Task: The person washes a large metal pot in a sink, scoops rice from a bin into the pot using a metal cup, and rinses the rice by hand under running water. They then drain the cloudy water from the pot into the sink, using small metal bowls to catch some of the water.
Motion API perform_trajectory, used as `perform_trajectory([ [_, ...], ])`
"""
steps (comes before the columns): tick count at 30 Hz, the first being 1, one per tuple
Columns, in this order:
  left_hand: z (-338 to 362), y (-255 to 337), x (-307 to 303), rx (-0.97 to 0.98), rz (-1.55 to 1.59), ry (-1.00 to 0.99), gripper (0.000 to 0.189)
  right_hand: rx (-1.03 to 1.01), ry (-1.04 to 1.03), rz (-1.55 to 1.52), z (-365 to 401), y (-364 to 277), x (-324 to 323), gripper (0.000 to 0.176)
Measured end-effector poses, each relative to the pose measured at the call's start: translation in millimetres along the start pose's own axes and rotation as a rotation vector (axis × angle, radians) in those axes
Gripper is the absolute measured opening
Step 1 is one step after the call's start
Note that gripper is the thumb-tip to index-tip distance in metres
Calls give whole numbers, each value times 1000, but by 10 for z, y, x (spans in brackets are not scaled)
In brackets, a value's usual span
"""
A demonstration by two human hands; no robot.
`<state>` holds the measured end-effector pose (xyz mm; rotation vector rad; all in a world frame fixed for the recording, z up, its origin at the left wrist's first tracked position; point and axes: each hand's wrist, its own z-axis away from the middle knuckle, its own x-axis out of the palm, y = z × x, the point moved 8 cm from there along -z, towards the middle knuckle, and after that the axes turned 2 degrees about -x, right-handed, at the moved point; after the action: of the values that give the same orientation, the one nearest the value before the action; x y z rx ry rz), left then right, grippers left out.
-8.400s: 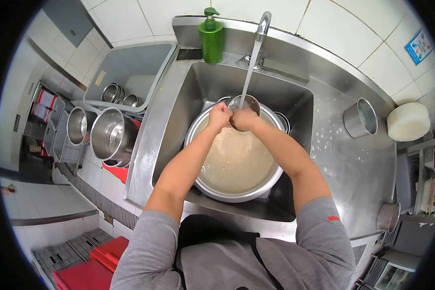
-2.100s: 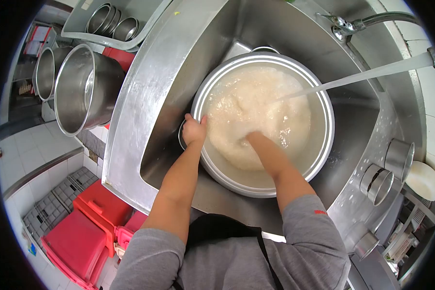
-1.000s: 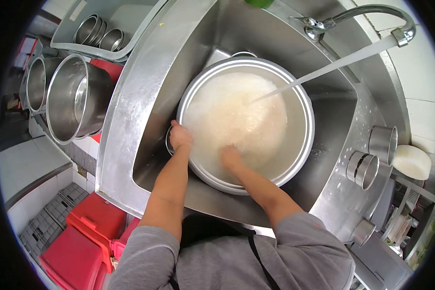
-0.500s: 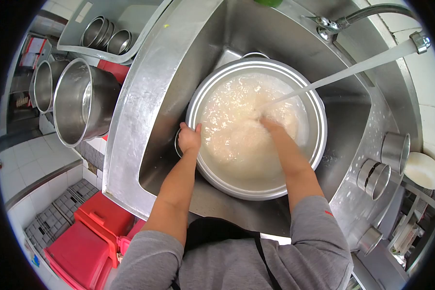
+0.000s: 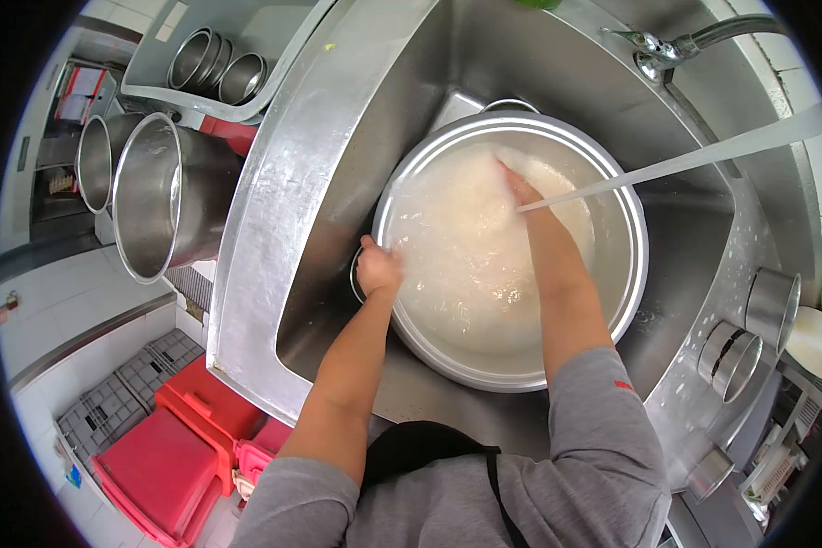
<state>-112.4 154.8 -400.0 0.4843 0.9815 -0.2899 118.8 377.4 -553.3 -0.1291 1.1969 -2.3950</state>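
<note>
A large round metal pot [image 5: 632, 274] stands in the sink, full of cloudy white water [image 5: 466, 320] with a pale mass in it that looks like rice [image 5: 475, 196]. My left hand [image 5: 379, 270] is closed on the pot's near-left rim, by its side handle. Toward the far side of the pot, my right hand [image 5: 518, 185] is dipped into the water. Its fingers are mostly hidden by the pale mass. A stream of water [image 5: 685, 163] pours in from the right, meeting the surface by my right wrist.
The steel sink [image 5: 338, 219] surrounds the pot, with a tap [image 5: 658, 53] at the upper right. Deep steel pots [image 5: 169, 196] and a grey tub [image 5: 237, 108] of metal bowls are on the left. Steel cups [image 5: 731, 361] line the right ledge. Red bins [image 5: 160, 466] stand lower left.
My right hand has moved through the water toward the pot's far side, and the pale mass has shifted with it. My left hand remains at the rim. The view has shifted slightly.
</note>
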Motion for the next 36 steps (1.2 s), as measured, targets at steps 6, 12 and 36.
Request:
perform_trajectory([
  [6, -11, 1, 2, 13, 8, 27, 46, 6, -104, 268, 297, 381, 390, 67],
  [12, -12, -12, 17, 9, 6, 41, 46, -95, -243, 717, 1007, 660, 719, 67],
  [36, 16, 20, -19, 18, -3, 57, 48, -285, -463, 1468, 857, -177, 689, 67],
])
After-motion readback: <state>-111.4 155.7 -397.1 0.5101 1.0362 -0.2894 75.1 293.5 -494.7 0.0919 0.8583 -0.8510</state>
